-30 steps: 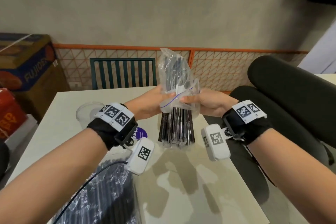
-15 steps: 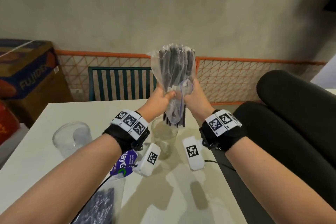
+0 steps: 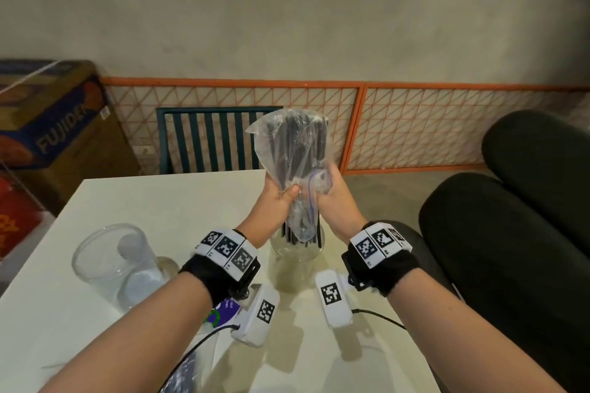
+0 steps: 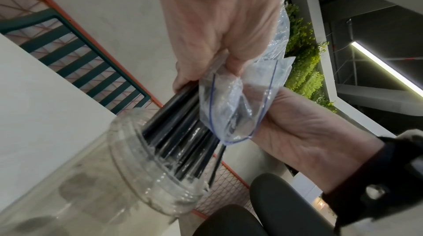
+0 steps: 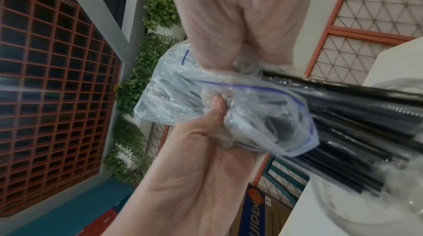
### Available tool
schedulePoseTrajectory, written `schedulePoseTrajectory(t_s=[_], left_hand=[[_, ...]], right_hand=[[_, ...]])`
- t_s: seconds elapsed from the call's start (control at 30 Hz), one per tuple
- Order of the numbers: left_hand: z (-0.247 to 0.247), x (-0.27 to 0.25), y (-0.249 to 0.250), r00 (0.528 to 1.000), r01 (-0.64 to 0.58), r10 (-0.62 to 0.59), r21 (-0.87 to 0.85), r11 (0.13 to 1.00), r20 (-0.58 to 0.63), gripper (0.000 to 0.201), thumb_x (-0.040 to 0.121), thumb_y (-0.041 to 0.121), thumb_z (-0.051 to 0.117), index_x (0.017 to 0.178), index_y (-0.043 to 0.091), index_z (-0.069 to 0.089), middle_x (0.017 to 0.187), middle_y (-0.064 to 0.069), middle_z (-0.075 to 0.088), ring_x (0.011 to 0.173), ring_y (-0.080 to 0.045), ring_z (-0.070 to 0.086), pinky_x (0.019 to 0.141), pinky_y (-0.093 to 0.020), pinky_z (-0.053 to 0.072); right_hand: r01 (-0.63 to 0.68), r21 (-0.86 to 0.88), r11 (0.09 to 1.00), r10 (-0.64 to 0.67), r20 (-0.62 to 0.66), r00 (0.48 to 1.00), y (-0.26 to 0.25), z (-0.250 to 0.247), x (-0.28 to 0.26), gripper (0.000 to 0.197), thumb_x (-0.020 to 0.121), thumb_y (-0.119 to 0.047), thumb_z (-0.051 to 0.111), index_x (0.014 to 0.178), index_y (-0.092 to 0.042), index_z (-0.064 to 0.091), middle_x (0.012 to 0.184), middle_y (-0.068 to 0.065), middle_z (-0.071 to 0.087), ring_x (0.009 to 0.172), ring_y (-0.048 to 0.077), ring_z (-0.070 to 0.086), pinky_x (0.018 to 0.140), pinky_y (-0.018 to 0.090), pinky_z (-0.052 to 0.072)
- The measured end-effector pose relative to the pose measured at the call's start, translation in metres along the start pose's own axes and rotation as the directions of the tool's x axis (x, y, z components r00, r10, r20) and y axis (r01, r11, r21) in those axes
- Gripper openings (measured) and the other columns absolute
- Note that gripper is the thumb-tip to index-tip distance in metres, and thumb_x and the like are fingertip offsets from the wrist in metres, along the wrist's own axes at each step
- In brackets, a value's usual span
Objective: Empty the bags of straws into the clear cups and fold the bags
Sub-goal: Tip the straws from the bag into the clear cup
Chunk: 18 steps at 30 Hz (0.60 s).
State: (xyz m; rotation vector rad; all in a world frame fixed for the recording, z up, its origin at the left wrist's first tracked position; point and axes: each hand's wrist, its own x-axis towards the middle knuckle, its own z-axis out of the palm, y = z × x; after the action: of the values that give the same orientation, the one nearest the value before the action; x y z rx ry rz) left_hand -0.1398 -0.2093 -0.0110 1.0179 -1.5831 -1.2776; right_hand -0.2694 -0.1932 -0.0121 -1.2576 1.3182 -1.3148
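A clear zip bag (image 3: 289, 143) of black straws is held upside down, mouth downward, above a clear cup (image 3: 297, 257) near the table's right edge. My left hand (image 3: 281, 198) grips the bag's neck from the left. From the right, my right hand (image 3: 330, 190) grips the blue-lined zip end. The left wrist view shows black straws (image 4: 181, 131) sliding out of the bag (image 4: 231, 102) into the cup (image 4: 146, 171). In the right wrist view the crumpled bag (image 5: 240, 109) sits between both hands. A second clear cup (image 3: 111, 262) stands to the left, with no straws in it.
Another bag of black straws (image 3: 182, 376) lies at the white table's (image 3: 159, 201) near edge beside a purple label (image 3: 225, 311). A green chair (image 3: 217, 140) stands beyond the table, black cushions (image 3: 510, 249) lie right, and cardboard boxes (image 3: 54, 124) stand left.
Both hands lifted the bag off the table and brought it over the cup. The straw ends now reach into the cup's mouth.
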Motion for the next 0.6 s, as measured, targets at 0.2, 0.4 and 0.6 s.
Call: schedulePoseTrajectory(t_s=[0.2,0.4,0.6], left_hand=[[-0.008,0.008,0.0,1.0,-0.008,0.007,0.009,1.0,0.013,0.058,0.096,0.01,0.044,0.147,0.015,0.015,0.146,-0.002,0.037,0.134,-0.014,0.036,0.113,-0.031,0.028],[-0.008,0.002,-0.011,0.999,0.051,-0.051,-0.048,0.998,-0.005,0.059,0.095,0.008,0.044,0.146,0.015,0.016,0.145,-0.003,0.038,0.134,-0.016,0.037,0.111,-0.031,0.03],[-0.021,-0.003,-0.009,0.986,0.125,-0.119,-0.043,0.991,0.118,0.058,0.086,0.021,0.063,0.131,0.021,0.027,0.133,0.0,0.045,0.124,-0.014,0.047,0.096,-0.021,0.042]], right_hand=[[-0.004,0.027,1.0,0.003,0.03,1.0,0.0,0.002,0.007,0.066,0.085,0.006,0.062,0.14,-0.017,0.033,0.123,0.015,0.064,0.113,0.026,0.063,0.098,0.041,0.051],[-0.013,0.029,0.999,0.012,0.05,0.999,0.009,0.011,0.0,0.057,0.084,-0.002,0.066,0.12,-0.04,0.043,0.124,0.014,0.063,0.112,0.023,0.063,0.099,0.037,0.05],[-0.016,-0.066,0.998,0.021,0.083,0.996,0.011,-0.003,-0.004,0.069,0.071,-0.018,0.077,0.13,-0.018,0.04,0.12,0.011,0.062,0.108,0.017,0.065,0.096,0.043,0.052]])
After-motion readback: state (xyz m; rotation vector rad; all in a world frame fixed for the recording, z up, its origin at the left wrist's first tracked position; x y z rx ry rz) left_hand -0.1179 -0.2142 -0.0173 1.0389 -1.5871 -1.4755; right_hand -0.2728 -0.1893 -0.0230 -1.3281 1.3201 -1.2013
